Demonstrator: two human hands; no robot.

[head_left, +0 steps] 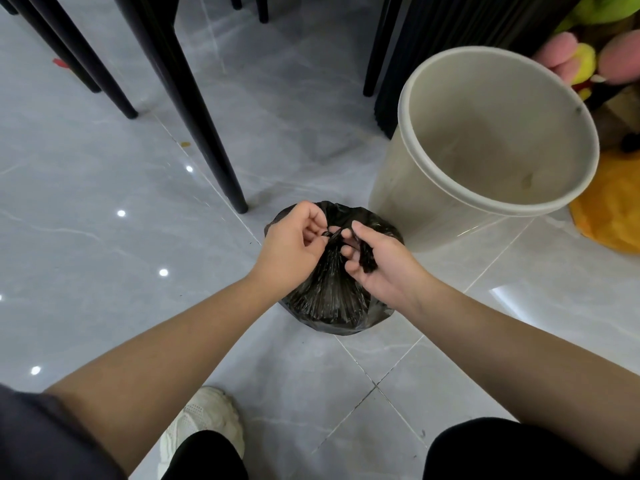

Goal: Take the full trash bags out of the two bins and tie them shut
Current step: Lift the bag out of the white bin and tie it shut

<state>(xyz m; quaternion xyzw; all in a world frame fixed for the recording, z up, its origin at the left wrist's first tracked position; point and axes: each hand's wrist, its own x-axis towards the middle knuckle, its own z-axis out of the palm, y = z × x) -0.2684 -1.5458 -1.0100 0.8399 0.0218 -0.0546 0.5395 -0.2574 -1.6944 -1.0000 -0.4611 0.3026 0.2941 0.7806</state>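
We're in a home dining area: glossy grey floor tiles point(104, 188), black chair legs point(194, 109), plush toys point(585, 60) piled beside a beige bin point(408, 188).

The black, glossy bag point(332, 299) sits full on the tiled floor point(104, 237), its top gathered upward into two twisted strands. Just to its right stands the round beige bin point(398, 188), upright, showing its bare, lightly stained inside.
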